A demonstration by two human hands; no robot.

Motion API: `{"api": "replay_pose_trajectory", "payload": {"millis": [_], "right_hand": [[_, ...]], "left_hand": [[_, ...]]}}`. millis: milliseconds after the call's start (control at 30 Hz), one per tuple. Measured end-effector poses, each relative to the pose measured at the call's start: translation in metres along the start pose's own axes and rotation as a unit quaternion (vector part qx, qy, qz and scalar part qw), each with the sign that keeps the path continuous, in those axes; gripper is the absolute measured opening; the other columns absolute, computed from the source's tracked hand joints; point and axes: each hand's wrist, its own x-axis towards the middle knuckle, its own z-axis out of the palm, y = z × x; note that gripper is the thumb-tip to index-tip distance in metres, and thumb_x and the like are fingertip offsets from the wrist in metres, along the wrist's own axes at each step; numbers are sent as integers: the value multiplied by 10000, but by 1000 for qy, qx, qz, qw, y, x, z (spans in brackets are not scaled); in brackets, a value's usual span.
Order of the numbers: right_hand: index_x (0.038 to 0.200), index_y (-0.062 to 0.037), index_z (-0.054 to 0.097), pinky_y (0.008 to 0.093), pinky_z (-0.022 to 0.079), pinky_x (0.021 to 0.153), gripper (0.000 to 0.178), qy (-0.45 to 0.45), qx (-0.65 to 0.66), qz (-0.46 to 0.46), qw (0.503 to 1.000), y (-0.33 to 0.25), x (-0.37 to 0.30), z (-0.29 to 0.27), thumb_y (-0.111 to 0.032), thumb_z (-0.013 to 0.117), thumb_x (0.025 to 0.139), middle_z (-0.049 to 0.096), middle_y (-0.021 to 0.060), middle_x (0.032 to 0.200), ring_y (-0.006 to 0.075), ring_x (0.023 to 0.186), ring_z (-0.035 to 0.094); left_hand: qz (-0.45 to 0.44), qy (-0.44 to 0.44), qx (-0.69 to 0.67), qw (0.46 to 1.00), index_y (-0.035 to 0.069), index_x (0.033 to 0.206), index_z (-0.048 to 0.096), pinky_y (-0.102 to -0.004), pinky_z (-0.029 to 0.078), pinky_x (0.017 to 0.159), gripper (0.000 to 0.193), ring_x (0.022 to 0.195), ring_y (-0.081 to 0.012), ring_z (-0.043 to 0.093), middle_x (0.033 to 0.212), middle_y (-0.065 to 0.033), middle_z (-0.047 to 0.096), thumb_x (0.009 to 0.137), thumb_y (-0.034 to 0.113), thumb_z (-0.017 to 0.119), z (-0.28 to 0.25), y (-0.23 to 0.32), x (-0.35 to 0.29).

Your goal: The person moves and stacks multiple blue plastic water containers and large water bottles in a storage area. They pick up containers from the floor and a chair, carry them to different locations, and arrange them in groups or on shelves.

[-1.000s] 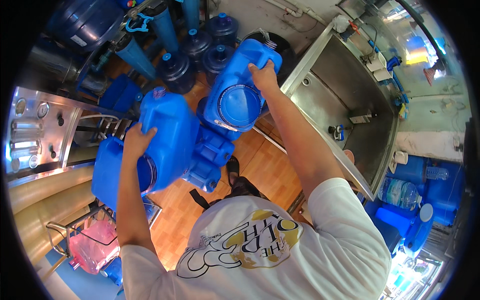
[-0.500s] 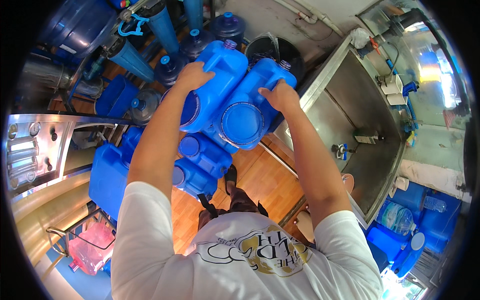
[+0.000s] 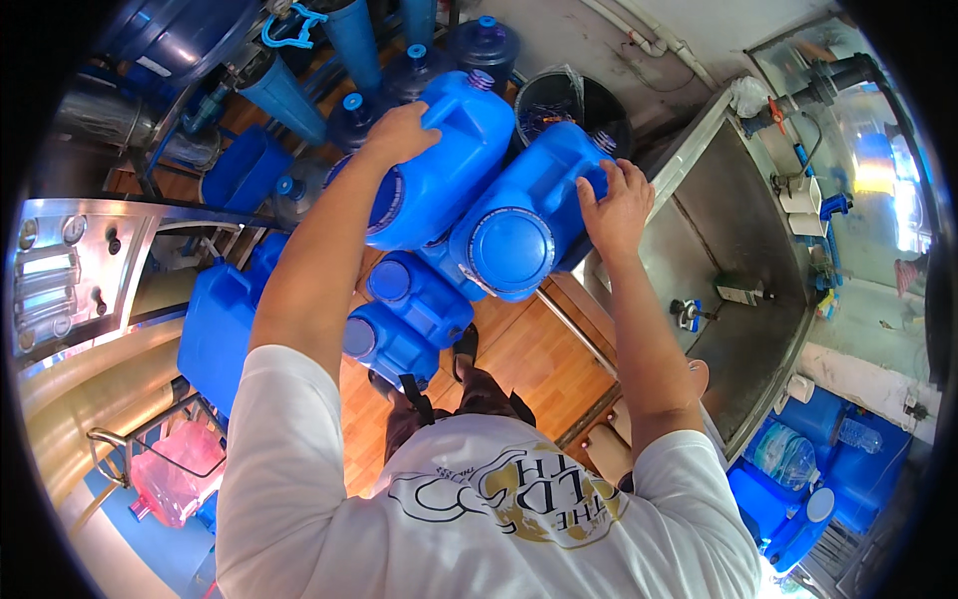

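Note:
Two large blue water jugs lie tilted on their sides ahead of me, resting on other jugs. My left hand (image 3: 403, 134) is closed on the upper left side of the left blue jug (image 3: 461, 150), whose bare neck points away from me. Close by is the right blue jug (image 3: 544, 190), with a wide round cap facing me. My right hand (image 3: 617, 205) is open at its right side, fingers spread and thumb near the jug; whether it touches cannot be told. Below them two smaller blue jugs (image 3: 424, 304) stand near my feet.
A steel sink (image 3: 689, 245) with a bottle in it stands on the right. Dark round water bottles (image 3: 414, 72) and a black bin (image 3: 609, 100) are at the back. Left are a gauge panel (image 3: 75, 265), another blue jug (image 3: 215, 334) and a pink bottle (image 3: 175, 469).
My right hand has let go of the right jug and moved right, its fingers spreading. My left hand stays on the left jug. The whole view has shifted slightly.

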Motion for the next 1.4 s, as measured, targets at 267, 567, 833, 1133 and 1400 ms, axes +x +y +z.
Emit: {"api": "replay_pose_trajectory", "payload": {"millis": [267, 567, 833, 1133, 1400], "right_hand": [[1115, -91, 684, 478, 366, 1016, 418, -1, -71, 30, 997, -4, -3, 5, -314, 770, 772, 607, 146, 1217, 341, 1164, 541], [1129, -93, 688, 470, 390, 1012, 430, -35, -90, 41, 994, -6, 0, 8, -359, 750, 797, 620, 159, 1222, 352, 1141, 563], [1097, -70, 682, 455, 371, 1023, 404, -58, -85, 18, 995, -5, 5, 7, -341, 748, 805, 621, 160, 1233, 342, 1164, 553], [1120, -76, 649, 507, 301, 1100, 369, -125, -27, 21, 992, -6, 12, 0, -267, 739, 817, 590, 155, 1274, 344, 1230, 526], [1150, -81, 645, 551, 275, 1134, 379, -178, 18, 44, 983, -7, 19, -1, -206, 744, 806, 557, 164, 1336, 378, 1287, 493]], "left_hand": [[-122, 93, -186, 971, 26, 1154, 634, -361, 541, 670, 461, 758, -206, 669, 998, -123, 672, 884, 394, 694, -78, -96, -56], [-251, 184, -559, 768, -22, 1346, 444, -364, 551, 688, 552, 766, -226, 667, 1158, -144, 621, 938, 267, 678, -95, -198, -87], [-164, 127, -323, 923, 15, 1226, 592, -344, 522, 670, 493, 720, -169, 670, 1080, -116, 660, 898, 372, 681, -79, -209, -73], [-84, 41, -197, 976, -48, 1285, 572, -329, 527, 598, 609, 625, -179, 649, 938, -156, 682, 862, 363, 728, -7, -190, 7], [-116, -9, -26, 993, 80, 1386, 547, -411, 451, 1037, 605, 1240, -317, 570, 1358, -173, 587, 880, 380, 693, 122, -255, 88]]}}
